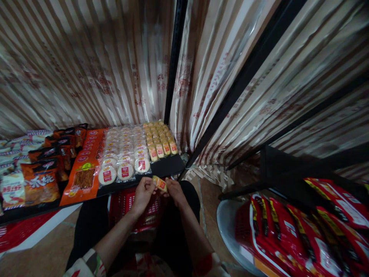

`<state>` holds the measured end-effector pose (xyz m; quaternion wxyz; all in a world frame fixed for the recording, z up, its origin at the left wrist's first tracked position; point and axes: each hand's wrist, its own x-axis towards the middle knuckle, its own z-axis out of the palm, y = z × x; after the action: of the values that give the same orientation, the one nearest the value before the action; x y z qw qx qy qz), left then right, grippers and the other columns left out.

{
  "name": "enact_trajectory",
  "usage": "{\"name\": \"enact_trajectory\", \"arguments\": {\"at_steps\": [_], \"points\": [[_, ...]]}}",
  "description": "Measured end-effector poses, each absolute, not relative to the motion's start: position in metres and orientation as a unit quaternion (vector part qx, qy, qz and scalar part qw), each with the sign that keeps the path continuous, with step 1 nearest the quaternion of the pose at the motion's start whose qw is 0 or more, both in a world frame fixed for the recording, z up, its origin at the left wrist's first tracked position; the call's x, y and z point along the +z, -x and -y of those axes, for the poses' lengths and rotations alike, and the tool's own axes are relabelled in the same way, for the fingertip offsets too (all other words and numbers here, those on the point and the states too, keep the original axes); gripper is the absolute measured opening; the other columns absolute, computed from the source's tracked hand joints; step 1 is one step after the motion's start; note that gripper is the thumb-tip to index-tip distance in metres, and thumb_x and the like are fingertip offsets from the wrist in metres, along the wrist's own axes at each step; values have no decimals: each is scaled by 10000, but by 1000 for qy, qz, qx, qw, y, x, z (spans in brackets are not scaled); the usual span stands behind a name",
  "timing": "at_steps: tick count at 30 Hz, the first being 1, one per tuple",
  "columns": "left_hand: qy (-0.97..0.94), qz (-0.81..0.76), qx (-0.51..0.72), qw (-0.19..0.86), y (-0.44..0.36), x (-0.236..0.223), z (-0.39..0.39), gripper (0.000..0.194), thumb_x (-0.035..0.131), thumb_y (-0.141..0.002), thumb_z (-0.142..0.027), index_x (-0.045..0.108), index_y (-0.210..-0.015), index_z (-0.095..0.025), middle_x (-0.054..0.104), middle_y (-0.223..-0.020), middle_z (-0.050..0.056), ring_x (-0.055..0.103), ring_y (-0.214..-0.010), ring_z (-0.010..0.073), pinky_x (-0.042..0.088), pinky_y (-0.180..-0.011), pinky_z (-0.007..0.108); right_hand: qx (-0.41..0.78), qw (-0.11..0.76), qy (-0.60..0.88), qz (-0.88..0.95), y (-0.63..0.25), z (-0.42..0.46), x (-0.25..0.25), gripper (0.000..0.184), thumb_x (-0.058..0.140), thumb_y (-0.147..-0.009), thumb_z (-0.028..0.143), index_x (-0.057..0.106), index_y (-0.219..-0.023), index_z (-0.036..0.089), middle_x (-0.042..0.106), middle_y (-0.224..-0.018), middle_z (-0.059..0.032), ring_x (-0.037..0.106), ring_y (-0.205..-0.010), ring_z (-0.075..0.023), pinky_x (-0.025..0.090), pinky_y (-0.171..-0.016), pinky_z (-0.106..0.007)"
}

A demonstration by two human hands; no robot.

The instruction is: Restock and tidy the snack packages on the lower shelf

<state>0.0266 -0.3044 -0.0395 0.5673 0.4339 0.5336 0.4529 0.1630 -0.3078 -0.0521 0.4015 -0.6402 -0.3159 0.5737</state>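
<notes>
A small yellow snack packet (160, 184) with a red label is held between both hands, above a red plastic basket (127, 202). My left hand (145, 192) pinches its left end with thumb and fingers. At the other end, my right hand (174, 191) grips it with closed fingers. Just beyond my hands, rows of similar yellow packets (163, 148) stand at the right end of a black shelf (167, 166). Beside them lie rows of round white crackers (125, 171) in clear wrappers with red labels.
Further left on the shelf are a large orange snack bag (83, 169) and several orange-black bags (42, 184). Black metal posts (230, 96) rise before striped curtains (86, 69). At right, a red basket (243, 227) of red packets (290, 225) sits by a grey tub (226, 215).
</notes>
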Motion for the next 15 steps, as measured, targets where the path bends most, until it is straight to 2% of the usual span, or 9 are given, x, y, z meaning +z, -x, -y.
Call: {"name": "enact_trajectory", "arguments": {"at_steps": [5, 10, 12, 15], "points": [[-469, -549, 454, 522, -32, -43, 293, 358, 639, -641, -481, 518, -795, -182, 574, -662, -24, 560, -566, 117, 465, -524, 239, 549, 380, 653, 356, -164, 309, -55, 363, 367, -885, 428, 568, -739, 164, 606, -581, 9, 545, -441, -100, 425, -433, -199], [-522, -574, 447, 445, -35, -42, 281, 236, 620, -677, -399, 552, -784, -199, 550, -613, -44, 543, -557, 115, 447, -568, 238, 382, 291, 728, 489, -166, 308, -47, 372, 367, -889, 340, 533, -588, 198, 610, -606, -7, 581, -596, -127, 392, -535, -200], [-536, -572, 444, 433, -36, -39, 277, 214, 606, -688, -382, 556, -795, -203, 551, -616, -43, 540, -557, 118, 443, -570, 241, 342, 287, 740, 504, -166, 308, -43, 319, 404, -875, 307, 569, -622, 207, 633, -661, -25, 595, -665, -143, 390, -599, -215], [-544, -571, 444, 426, -38, -32, 272, 192, 588, -698, -363, 554, -803, -205, 550, -617, -43, 532, -549, 118, 436, -564, 241, 232, 286, 747, 554, -165, 308, -39, 269, 396, -874, 272, 640, -780, 211, 668, -803, -63, 610, -779, -168, 406, -702, -243]]}}
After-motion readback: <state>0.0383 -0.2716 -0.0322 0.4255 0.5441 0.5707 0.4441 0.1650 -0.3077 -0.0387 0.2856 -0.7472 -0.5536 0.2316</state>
